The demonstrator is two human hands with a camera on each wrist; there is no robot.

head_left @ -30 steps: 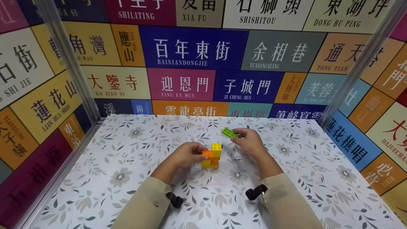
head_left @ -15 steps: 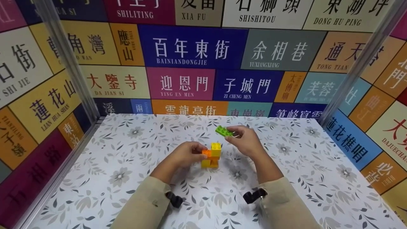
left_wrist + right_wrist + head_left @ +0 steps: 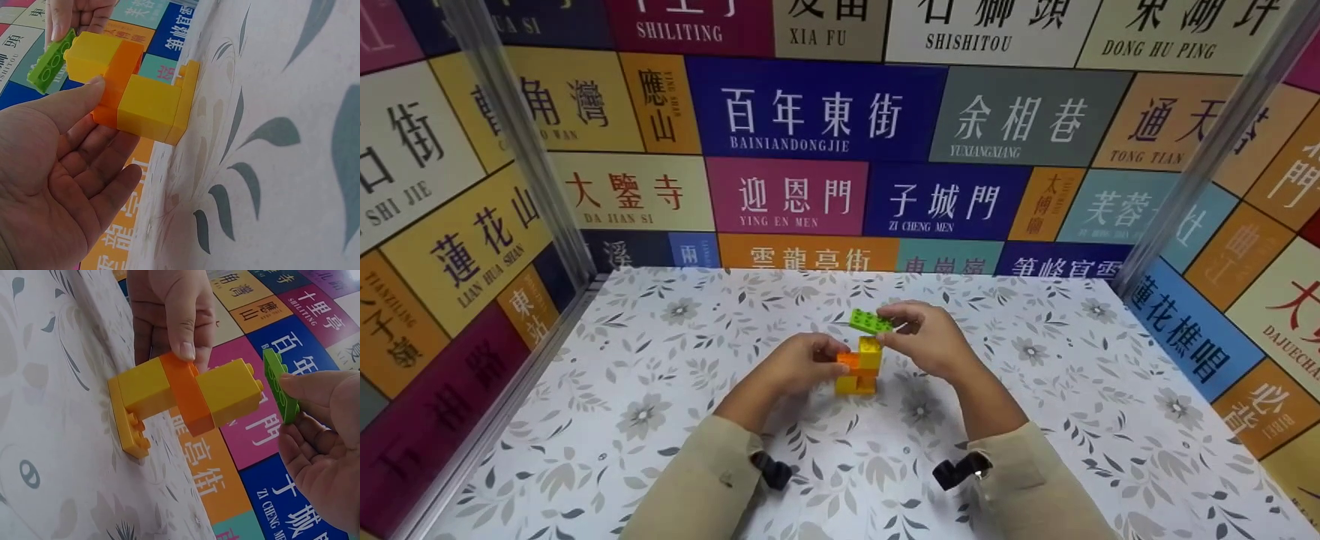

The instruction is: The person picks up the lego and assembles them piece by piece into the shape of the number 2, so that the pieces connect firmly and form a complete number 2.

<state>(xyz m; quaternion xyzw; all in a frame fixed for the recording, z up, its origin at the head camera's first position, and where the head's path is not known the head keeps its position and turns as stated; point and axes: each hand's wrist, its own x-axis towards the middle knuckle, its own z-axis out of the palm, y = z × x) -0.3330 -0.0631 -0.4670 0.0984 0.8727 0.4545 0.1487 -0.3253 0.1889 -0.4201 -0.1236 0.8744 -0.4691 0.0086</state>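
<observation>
A small stack of toy building bricks stands on the table: a flat yellow base brick, a yellow brick, an orange brick and a yellow top brick. My left hand pinches the orange brick between thumb and fingers. In my right hand a thin green brick is pinched at one end. It is held just above the yellow top brick, studs up. A narrow gap between the two shows in the right wrist view.
The table bears a white cloth with grey leaves and flowers. Panels with coloured signs close off the back and both sides, with clear corner posts between them. Small black devices sit at the sleeve cuffs.
My right hand has moved left with the green brick, from right of the stack to over its top. The left hand and the stack stay where they were.
</observation>
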